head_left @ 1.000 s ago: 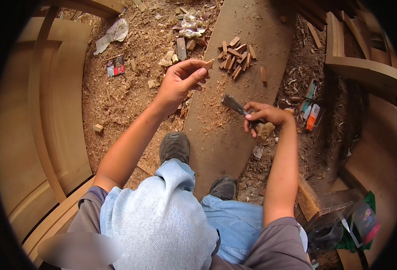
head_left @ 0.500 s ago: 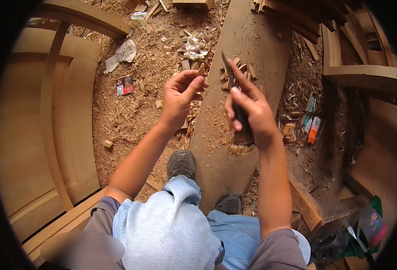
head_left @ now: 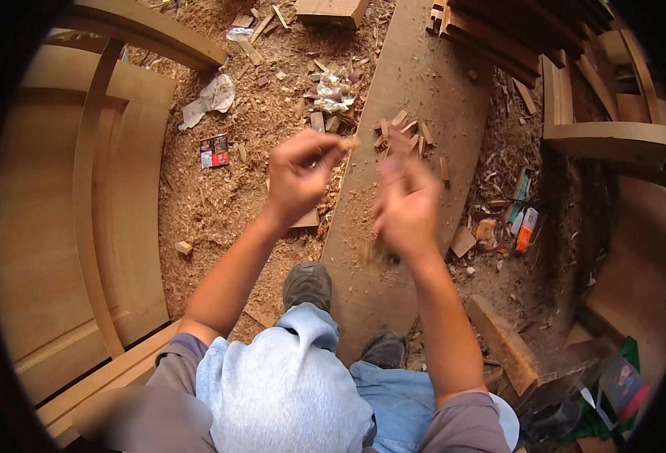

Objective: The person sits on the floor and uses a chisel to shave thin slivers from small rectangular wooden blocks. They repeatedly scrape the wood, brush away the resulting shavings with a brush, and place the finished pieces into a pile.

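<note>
Pinched between the fingertips of my left hand (head_left: 296, 177) is a small wooden peg (head_left: 350, 142), its tip pointing right. My right hand (head_left: 410, 215) is closed round a chisel. Motion smears the hand and the tool. The frayed end of the chisel's handle (head_left: 378, 255) shows below the palm, and its blade is hard to make out near the fingers. The two hands are close together but apart. Under them lies a long flat board (head_left: 370, 302) strewn with shavings. Several short wooden pieces (head_left: 426, 134) are heaped on it, just beyond my right hand.
A panelled wooden door (head_left: 38, 226) stands along the left. Shavings and offcuts cover the floor (head_left: 219, 196). Dark timber lengths (head_left: 491, 38) are stacked at the far right, near a wooden frame (head_left: 612, 134). An orange-and-white tube (head_left: 527, 229) lies right of the board.
My right hand has moved left and slightly nearer to me, bringing the chisel closer to the peg. The left hand has dropped a little, still pinching the peg.
</note>
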Demonstrator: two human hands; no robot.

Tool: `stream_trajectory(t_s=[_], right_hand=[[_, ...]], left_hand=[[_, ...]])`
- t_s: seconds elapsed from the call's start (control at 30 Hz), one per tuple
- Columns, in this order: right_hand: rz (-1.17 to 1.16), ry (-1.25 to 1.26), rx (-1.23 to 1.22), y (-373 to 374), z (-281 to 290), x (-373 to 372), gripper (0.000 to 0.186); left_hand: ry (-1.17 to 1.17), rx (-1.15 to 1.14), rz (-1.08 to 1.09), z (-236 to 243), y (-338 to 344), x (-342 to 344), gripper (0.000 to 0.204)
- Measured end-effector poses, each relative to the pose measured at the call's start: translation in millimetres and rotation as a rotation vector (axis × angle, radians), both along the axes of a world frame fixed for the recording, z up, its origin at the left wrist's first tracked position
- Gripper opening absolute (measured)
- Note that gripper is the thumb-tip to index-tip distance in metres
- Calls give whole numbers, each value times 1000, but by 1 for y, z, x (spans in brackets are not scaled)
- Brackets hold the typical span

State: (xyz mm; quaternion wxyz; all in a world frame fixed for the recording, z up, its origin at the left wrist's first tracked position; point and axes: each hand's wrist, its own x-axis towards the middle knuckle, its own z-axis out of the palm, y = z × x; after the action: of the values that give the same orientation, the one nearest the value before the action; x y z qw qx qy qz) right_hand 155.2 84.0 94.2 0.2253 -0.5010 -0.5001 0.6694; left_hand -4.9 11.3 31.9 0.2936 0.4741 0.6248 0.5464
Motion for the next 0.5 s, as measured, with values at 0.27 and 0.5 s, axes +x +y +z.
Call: stream_trajectory(t_s=[0.27, 0.5], right_hand=[[-75, 287, 54, 31, -8, 40, 43], [276, 321, -156, -28, -32, -3, 47]], left_hand=[[-276, -261, 167, -10, -46, -11, 16], [-481, -57, 231, -3, -12, -14, 16]])
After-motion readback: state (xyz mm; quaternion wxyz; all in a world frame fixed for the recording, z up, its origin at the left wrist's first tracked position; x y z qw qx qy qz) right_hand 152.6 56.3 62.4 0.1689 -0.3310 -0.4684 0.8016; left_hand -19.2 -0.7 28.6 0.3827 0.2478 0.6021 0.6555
